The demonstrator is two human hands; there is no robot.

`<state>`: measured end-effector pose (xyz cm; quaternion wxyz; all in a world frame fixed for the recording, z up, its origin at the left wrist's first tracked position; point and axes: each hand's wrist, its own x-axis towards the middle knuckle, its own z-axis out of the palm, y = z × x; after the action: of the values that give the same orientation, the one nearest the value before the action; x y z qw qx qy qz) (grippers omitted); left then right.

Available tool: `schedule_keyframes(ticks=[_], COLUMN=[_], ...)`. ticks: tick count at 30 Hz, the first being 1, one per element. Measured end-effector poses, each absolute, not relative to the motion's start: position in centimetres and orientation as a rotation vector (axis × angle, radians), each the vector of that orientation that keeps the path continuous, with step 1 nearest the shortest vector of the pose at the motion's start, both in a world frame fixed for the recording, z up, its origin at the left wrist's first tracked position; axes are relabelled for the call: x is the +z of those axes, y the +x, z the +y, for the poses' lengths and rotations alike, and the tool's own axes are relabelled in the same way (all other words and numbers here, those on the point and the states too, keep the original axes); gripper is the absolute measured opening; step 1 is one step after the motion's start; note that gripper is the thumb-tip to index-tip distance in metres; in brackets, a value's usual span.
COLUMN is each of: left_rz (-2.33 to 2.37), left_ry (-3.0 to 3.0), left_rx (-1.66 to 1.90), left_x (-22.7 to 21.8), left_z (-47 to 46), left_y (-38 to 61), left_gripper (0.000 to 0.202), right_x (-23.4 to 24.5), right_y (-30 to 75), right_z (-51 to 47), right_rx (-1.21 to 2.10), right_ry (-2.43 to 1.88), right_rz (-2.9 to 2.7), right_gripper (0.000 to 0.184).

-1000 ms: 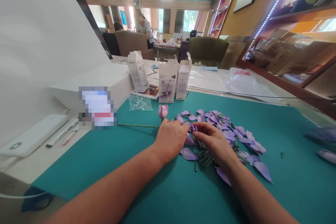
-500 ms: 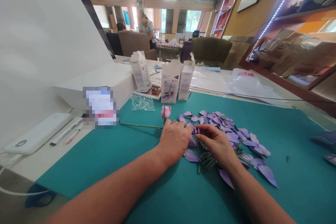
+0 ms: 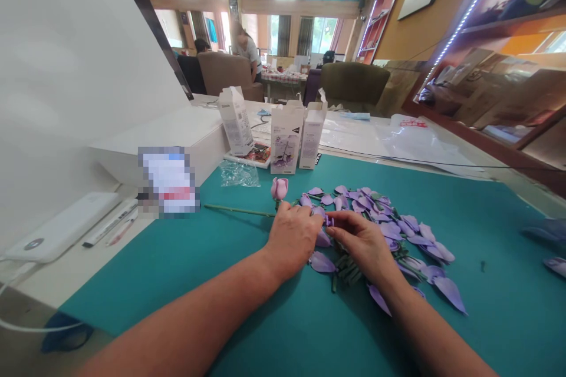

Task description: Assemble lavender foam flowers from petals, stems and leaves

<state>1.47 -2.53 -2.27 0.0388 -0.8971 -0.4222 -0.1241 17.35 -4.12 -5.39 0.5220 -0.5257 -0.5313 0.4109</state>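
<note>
My left hand (image 3: 292,238) is closed around an artificial flower. Its green stem (image 3: 239,210) sticks out to the left, and a pink bud (image 3: 279,188) stands up just beyond my knuckles. Close beside it, my right hand (image 3: 367,244) pinches a small purple piece (image 3: 329,221) against the flower's right end; the fingers hide where they join. Loose purple petals (image 3: 391,230) lie in a heap behind and to the right of my right hand. Short green stem pieces (image 3: 349,272) lie between my wrists.
Three white boxes, one printed with a flower (image 3: 283,144), stand behind the green mat (image 3: 186,283). Crumpled clear plastic (image 3: 239,174) lies near them. A blurred-out phone (image 3: 170,179), a marker (image 3: 110,224) and a white power bank (image 3: 62,227) are at left. People are in the background.
The hands and the flower stay almost in place, with the right fingers still at the purple piece. The whole view has shifted very slightly.
</note>
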Motion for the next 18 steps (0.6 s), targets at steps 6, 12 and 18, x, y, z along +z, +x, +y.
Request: schedule_keyframes(ticks=[6,12,18], left_rz=[-1.236,-1.219,-1.154], left_ry=[-2.773,-2.82,-2.818], left_rx=[-0.388,-0.563,-0.575], left_x=[-2.7,-3.8,-4.1], left_z=[-1.6,-0.7,-0.7], left_y=[1.3,1.3,1.7], left_gripper=[0.02,0.022,0.021], right_x=[-5.0,-2.5,-3.2], right_y=[17.6,20.7,20.8], right_z=[-3.9,-4.3,-4.6], right_rx=[0.954,0.885,0.889], right_ry=[-1.258,-1.33,-1.367], right_rz=[-1.345,-1.267,-1.351], right_gripper=[0.035,0.037,0.029])
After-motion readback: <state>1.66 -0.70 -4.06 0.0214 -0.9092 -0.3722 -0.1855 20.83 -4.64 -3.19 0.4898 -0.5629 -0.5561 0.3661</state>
